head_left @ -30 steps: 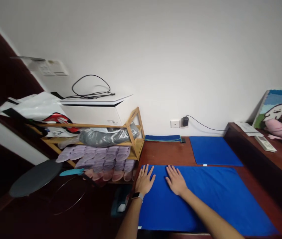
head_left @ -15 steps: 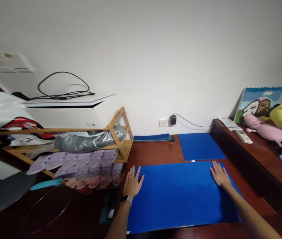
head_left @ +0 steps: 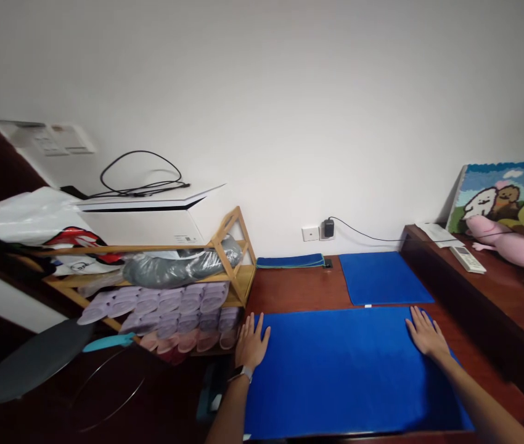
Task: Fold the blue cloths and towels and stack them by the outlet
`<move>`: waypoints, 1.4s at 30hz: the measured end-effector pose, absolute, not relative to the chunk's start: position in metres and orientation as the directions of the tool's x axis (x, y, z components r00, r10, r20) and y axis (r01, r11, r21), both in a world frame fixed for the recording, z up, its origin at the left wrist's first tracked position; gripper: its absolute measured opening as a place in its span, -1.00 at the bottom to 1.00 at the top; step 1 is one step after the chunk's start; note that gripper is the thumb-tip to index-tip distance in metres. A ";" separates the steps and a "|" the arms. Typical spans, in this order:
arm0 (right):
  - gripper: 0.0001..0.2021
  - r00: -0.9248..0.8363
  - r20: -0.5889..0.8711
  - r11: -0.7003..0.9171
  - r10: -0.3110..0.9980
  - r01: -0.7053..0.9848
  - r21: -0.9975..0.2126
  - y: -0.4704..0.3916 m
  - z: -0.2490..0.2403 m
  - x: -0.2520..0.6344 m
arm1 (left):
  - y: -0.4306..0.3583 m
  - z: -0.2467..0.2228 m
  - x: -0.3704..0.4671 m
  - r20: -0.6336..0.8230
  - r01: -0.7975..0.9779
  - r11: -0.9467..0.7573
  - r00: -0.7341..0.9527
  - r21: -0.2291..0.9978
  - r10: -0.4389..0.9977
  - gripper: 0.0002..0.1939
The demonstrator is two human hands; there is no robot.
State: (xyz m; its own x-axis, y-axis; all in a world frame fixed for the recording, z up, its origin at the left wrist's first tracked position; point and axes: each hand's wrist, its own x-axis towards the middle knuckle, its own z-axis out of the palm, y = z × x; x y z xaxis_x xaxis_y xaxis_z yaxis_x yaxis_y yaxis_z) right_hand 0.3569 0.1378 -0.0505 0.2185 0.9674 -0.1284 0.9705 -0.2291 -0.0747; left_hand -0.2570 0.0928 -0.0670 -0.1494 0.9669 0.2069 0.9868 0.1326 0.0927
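Blue cloth (head_left: 336, 376) spread flat on table (head_left: 294, 290); far left corner touched by left hand (head_left: 251, 346), far right corner by right hand (head_left: 428, 335); both laid palm-down, fingers parted.

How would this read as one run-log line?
left hand: flat on large blue cloth, near far-left corner | right hand: flat on same cloth, near far-right corner | beyond: smaller blue cloth

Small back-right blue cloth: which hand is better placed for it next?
Likely the right hand: it lies by the far right corner of the large blue cloth, near the small blue cloth; the left hand, at the left edge, is farther.
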 end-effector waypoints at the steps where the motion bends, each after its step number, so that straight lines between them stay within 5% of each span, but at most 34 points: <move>1: -0.23 0.220 -0.130 -0.231 0.967 0.970 -0.075 0.137 -0.045 0.356 | 0.092 -0.067 -0.256 0.209 0.986 0.136 -0.153 0.098 0.966 -0.31; 6: -0.26 0.159 -0.069 -0.164 0.985 0.984 -0.075 0.140 -0.026 0.291 | 0.089 -0.064 -0.250 0.207 0.982 0.146 -0.168 0.117 0.964 -0.31; 11: -0.30 -0.312 0.094 0.326 0.945 0.899 -0.291 0.116 -0.017 0.102 | 0.087 -0.060 -0.248 0.202 0.981 0.127 -0.156 0.150 0.967 -0.32; 15: -0.30 -0.549 0.041 0.518 0.835 0.759 -0.394 0.094 -0.021 0.000 | 0.087 -0.061 -0.250 0.204 0.977 0.114 -0.150 0.178 0.967 -0.32; 19: -0.30 -0.460 -0.012 0.427 0.888 0.833 -0.351 0.108 -0.033 0.056 | 0.090 -0.065 -0.252 0.226 0.979 0.107 -0.146 0.173 0.963 -0.33; 26: -0.28 0.105 -0.102 -0.117 0.989 0.985 -0.123 0.142 -0.052 0.333 | 0.093 -0.067 -0.253 0.224 0.982 0.101 -0.136 0.161 0.965 -0.32; 29: -0.25 0.162 -0.081 -0.170 0.983 0.979 -0.112 0.144 -0.066 0.394 | 0.093 -0.068 -0.254 0.216 0.984 0.105 -0.136 0.146 0.967 -0.32; 38: -0.18 0.163 -0.127 -0.181 0.978 0.973 -0.146 0.148 -0.049 0.387 | 0.094 -0.047 -0.254 0.089 0.981 0.094 -0.110 0.170 0.990 -0.32; 42: -0.24 0.090 0.117 -0.063 0.989 0.975 -0.215 0.125 -0.015 0.310 | 0.066 -0.031 -0.252 0.209 0.981 -0.015 -0.026 0.194 0.978 -0.37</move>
